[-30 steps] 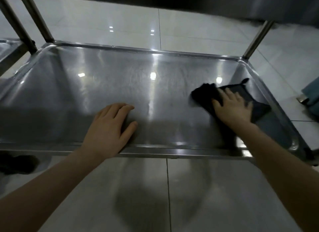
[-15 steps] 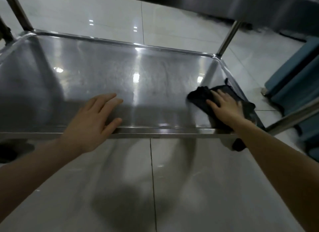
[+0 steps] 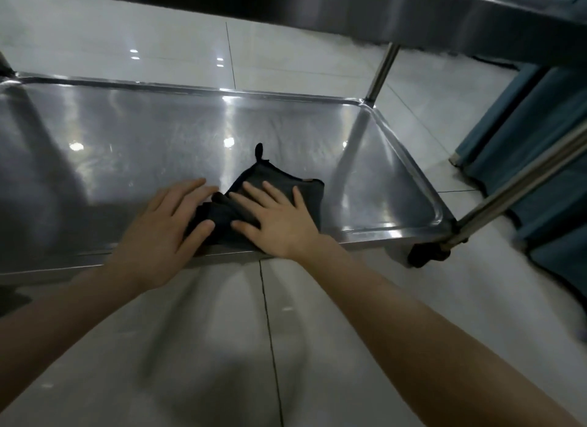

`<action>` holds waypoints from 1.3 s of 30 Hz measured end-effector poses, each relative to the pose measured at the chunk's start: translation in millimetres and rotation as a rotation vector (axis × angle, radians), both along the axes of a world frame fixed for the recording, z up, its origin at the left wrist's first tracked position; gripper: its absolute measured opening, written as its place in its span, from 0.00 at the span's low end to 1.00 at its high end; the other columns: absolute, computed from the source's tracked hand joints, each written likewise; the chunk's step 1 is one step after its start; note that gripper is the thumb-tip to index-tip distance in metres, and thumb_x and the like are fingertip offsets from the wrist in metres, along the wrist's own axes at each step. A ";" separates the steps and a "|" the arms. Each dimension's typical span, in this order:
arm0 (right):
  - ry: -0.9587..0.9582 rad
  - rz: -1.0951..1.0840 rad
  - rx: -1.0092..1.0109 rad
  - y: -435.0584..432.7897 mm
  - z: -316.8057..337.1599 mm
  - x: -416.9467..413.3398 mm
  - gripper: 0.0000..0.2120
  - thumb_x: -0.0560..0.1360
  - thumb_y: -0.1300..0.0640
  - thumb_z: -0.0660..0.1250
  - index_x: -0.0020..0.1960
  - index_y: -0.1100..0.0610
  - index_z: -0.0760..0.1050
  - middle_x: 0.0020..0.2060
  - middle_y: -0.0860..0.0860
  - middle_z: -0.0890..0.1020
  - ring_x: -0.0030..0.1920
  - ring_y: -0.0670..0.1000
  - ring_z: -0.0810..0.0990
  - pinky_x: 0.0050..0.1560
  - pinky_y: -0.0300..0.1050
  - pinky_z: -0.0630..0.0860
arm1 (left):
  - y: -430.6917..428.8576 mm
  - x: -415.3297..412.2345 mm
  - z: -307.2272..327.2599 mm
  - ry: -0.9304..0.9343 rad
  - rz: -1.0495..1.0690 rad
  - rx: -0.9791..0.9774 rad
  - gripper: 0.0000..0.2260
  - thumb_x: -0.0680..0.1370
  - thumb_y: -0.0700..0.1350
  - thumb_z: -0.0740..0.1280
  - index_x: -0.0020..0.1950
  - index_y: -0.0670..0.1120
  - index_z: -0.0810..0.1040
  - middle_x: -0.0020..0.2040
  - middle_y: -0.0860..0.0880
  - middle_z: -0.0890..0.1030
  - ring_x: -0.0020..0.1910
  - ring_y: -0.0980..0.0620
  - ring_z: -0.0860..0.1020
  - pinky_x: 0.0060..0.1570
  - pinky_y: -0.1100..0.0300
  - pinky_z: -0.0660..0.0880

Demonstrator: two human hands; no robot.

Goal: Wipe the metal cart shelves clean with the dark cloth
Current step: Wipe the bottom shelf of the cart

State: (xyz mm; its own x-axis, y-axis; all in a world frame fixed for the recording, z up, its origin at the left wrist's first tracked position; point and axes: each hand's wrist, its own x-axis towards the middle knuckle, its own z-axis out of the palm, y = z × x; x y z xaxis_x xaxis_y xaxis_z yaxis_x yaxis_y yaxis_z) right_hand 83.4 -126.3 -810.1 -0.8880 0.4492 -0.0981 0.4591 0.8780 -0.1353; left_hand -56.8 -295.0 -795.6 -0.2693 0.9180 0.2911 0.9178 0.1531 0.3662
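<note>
pressing hands (image 3: 222, 223) flat on dark cloth (image 3: 279, 185), lower shelf (image 3: 127, 147).

We see a shiny metal shelf (image 3: 127, 147) low down, with a raised rim all around. Small bright lights shine on it. A dark cloth (image 3: 279, 188) lies on the shelf, close to the near rim and a bit right of the middle. Our right hand (image 3: 279, 220) is flat on the cloth, and our left hand (image 3: 165, 226) touches its left edge. The shelf stands over a pale tiled floor (image 3: 317, 347).
</note>
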 end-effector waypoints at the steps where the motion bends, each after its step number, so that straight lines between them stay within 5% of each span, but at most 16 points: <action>1: 0.005 0.013 -0.011 3.7 1.5 1.4 0.28 0.79 0.33 0.48 0.77 0.37 0.50 0.79 0.40 0.50 0.78 0.47 0.45 0.74 0.64 0.36 | -1.9 -6.6 1.4 0.036 -0.023 -0.009 0.27 0.80 0.58 0.52 0.73 0.45 0.67 0.72 0.45 0.68 0.69 0.42 0.67 0.68 0.44 0.66; 6: -0.027 -0.245 0.030 71.4 10.1 92.0 0.26 0.80 0.37 0.52 0.76 0.33 0.50 0.78 0.38 0.51 0.78 0.45 0.48 0.76 0.60 0.45 | -50.8 -66.2 -4.0 0.141 0.015 -0.064 0.27 0.79 0.61 0.52 0.75 0.50 0.64 0.73 0.47 0.67 0.70 0.41 0.68 0.66 0.40 0.68; 10: -0.172 -0.419 -0.064 105.8 24.1 148.2 0.25 0.74 0.31 0.45 0.67 0.24 0.38 0.78 0.36 0.46 0.78 0.45 0.44 0.76 0.60 0.43 | -110.4 -107.0 -19.5 0.126 0.184 -0.128 0.31 0.78 0.66 0.52 0.75 0.49 0.64 0.72 0.45 0.67 0.69 0.38 0.68 0.66 0.41 0.67; 17: -0.128 0.034 -0.015 14.8 9.5 8.6 0.28 0.70 0.26 0.37 0.68 0.24 0.33 0.74 0.31 0.38 0.78 0.45 0.39 0.74 0.63 0.38 | -157.7 -129.5 -13.9 0.054 0.337 -0.144 0.34 0.76 0.67 0.52 0.75 0.47 0.65 0.71 0.43 0.68 0.68 0.39 0.67 0.68 0.44 0.65; 22: -0.021 0.212 -0.042 -97.6 0.2 -134.1 0.27 0.80 0.34 0.48 0.77 0.35 0.47 0.78 0.38 0.47 0.78 0.48 0.41 0.72 0.63 0.33 | -159.8 -128.4 -17.0 0.055 0.338 -0.119 0.32 0.77 0.64 0.53 0.74 0.46 0.66 0.71 0.42 0.69 0.69 0.40 0.66 0.70 0.45 0.63; 26: 0.013 0.272 -0.027 -84.4 2.3 -125.6 0.28 0.79 0.33 0.47 0.77 0.36 0.49 0.78 0.38 0.49 0.78 0.45 0.44 0.76 0.61 0.38 | -167.8 -137.9 -16.9 0.017 0.347 -0.074 0.34 0.77 0.67 0.51 0.74 0.46 0.66 0.71 0.43 0.67 0.71 0.41 0.64 0.70 0.43 0.64; 33: 0.004 -0.243 0.028 40.1 8.6 -7.2 0.31 0.75 0.32 0.45 0.77 0.38 0.53 0.78 0.44 0.56 0.78 0.50 0.52 0.75 0.64 0.46 | -201.3 -152.6 -27.8 0.077 0.570 -0.134 0.34 0.75 0.69 0.49 0.72 0.49 0.70 0.71 0.43 0.69 0.69 0.39 0.65 0.62 0.35 0.65; 36: 0.001 -0.418 0.018 47.0 8.0 -41.7 0.27 0.80 0.38 0.52 0.78 0.40 0.54 0.79 0.45 0.56 0.78 0.53 0.53 0.73 0.69 0.48 | -199.1 -149.8 -26.8 0.078 0.593 -0.135 0.33 0.74 0.67 0.50 0.72 0.51 0.71 0.72 0.45 0.69 0.71 0.40 0.64 0.62 0.36 0.63; 39: 0.027 -0.303 0.046 9.1 -0.3 -118.3 0.26 0.80 0.40 0.53 0.77 0.38 0.54 0.79 0.42 0.54 0.78 0.51 0.52 0.73 0.68 0.46 | -198.3 -149.7 -27.1 0.094 0.594 -0.124 0.32 0.75 0.67 0.50 0.72 0.51 0.71 0.72 0.45 0.69 0.72 0.41 0.64 0.64 0.37 0.62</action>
